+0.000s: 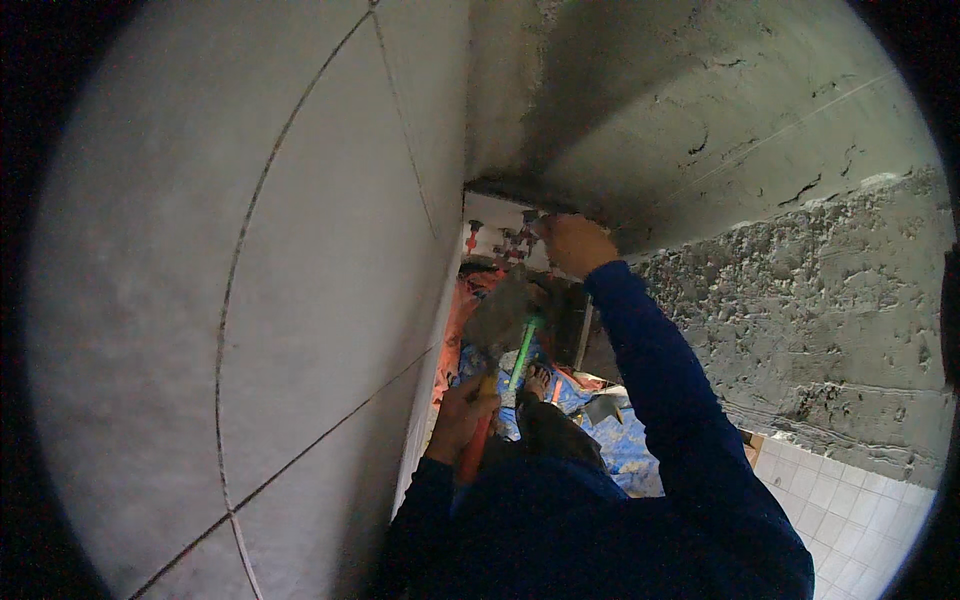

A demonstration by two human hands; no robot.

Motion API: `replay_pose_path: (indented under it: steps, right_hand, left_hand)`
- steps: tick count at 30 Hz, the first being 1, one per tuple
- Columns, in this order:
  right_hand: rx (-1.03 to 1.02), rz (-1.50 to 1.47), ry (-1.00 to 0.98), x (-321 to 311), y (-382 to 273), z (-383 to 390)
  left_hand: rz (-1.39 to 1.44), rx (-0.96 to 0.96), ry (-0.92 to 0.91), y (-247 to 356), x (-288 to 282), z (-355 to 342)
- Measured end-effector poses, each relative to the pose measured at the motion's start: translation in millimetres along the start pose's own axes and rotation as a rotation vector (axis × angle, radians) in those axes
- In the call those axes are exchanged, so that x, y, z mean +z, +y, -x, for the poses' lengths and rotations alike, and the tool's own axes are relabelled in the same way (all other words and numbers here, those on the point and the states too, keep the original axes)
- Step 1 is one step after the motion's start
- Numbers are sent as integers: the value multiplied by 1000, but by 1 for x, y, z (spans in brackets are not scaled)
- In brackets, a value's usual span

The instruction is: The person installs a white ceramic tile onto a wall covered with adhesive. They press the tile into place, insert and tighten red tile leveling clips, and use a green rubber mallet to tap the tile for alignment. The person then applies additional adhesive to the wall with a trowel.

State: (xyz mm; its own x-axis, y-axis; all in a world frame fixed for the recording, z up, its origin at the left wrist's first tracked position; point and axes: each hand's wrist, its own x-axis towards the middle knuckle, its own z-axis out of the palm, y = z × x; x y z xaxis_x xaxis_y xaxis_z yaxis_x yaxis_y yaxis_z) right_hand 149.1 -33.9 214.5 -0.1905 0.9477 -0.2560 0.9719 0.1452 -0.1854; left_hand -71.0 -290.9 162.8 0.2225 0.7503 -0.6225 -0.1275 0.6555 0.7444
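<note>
My left hand point(463, 415), low beside the wall, is closed round the orange-red handle of a trowel point(497, 312). Its broad grey blade points away from me and looks coated with mortar. Farther off, my right hand point(580, 246) is at the wall corner with its fingers bent together. What those fingers hold, if anything, is hidden. Next to them is a pale tile point(490, 212) with several small red and dark clips point(473, 236) along its near side.
A smooth grey wall point(320, 250) with dark lines rises on the left. Rough mortar point(810, 300) covers the right wall above white tiles point(815, 500). Below lie a green-handled tool point(523, 355), blue sheeting point(625, 440) and orange sheeting point(455, 320), near my foot point(537, 380).
</note>
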Motion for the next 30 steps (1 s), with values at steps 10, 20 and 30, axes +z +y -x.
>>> replay_pose_path:
  steps: [10, 20, 30]
  right_hand:
    - [-31, -274, 236, -8, -5, 84]
    - [-49, -538, 319, 142, 56, 205]
    - [232, -1228, -134, 44, 106, 244]
  left_hand:
    - [106, -39, 27, 6, 2, 0]
    - [716, -233, -346, 44, 4, 7]
    - [480, -25, -296, 42, 7, 11]
